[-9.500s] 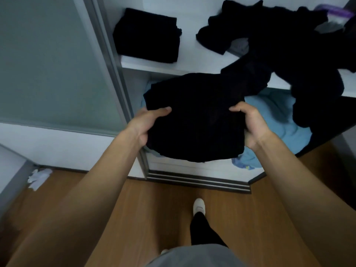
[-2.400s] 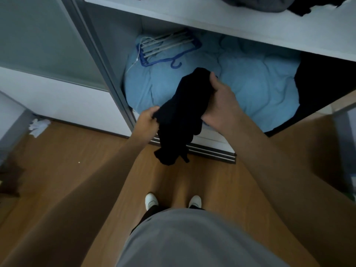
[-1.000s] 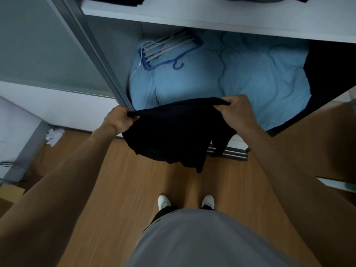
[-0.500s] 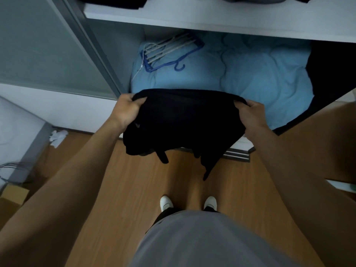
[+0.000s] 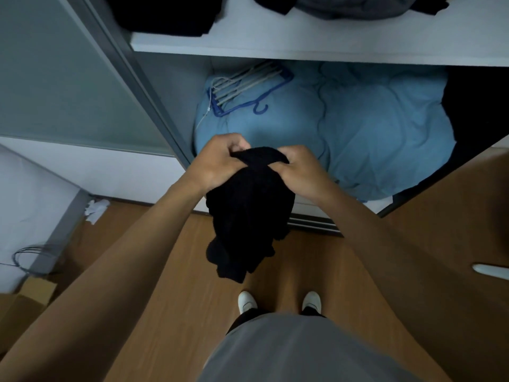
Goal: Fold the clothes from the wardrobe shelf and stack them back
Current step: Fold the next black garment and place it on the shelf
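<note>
Both hands, left hand [image 5: 217, 161] and right hand [image 5: 298, 168], now meet, pinched shut on the top edge of the black garment [image 5: 248, 216]; half a second ago they held it spread wide. The halves likely folded together. It hangs toward six o'clock over the floor [image 5: 170, 271]. At twelve o'clock the shelf [image 5: 303, 42] is cropped; its dark clothes [image 5: 165, 15] are indistinct.

The white shelf [image 5: 316, 42] has a bare strip between the black folded pile [image 5: 162, 15] at left and the loose dark clothes [image 5: 349, 6] at right. Below, the blue duvet [image 5: 371, 128] and hangers [image 5: 242, 86] fill the compartment.
</note>
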